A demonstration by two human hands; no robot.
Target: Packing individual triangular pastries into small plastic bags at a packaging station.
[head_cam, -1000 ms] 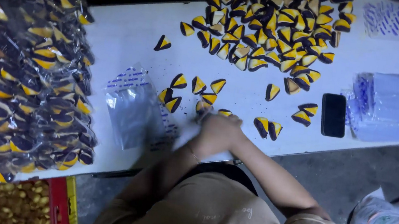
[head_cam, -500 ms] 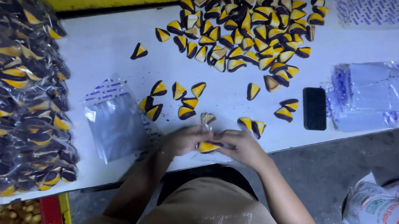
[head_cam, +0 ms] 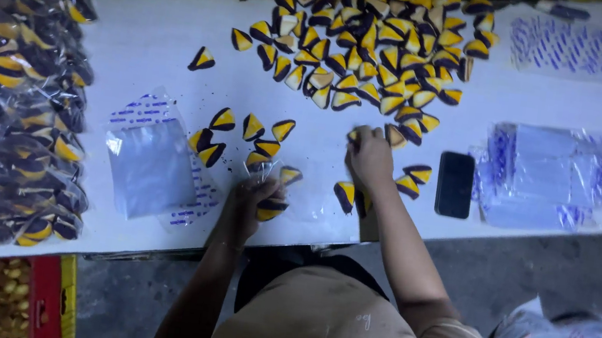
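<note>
2 hands: left hand (head_cam: 250, 205) holds bag (head_cam: 267, 188), right hand (head_cam: 369, 155) grasps wedge (head_cam: 356, 134).

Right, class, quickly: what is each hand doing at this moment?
Left hand: closed on a clear bag with a black-and-yellow wedge piece inside.
Right hand: reaching over loose wedge pieces on the white table; grip cannot be told.

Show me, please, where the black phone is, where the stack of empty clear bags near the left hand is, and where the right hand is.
black phone (head_cam: 455, 184): head view, centre of its dark face.
stack of empty clear bags (head_cam: 150, 166): head view, middle of the top bag.
right hand (head_cam: 369, 155): head view, back of the hand.
</note>
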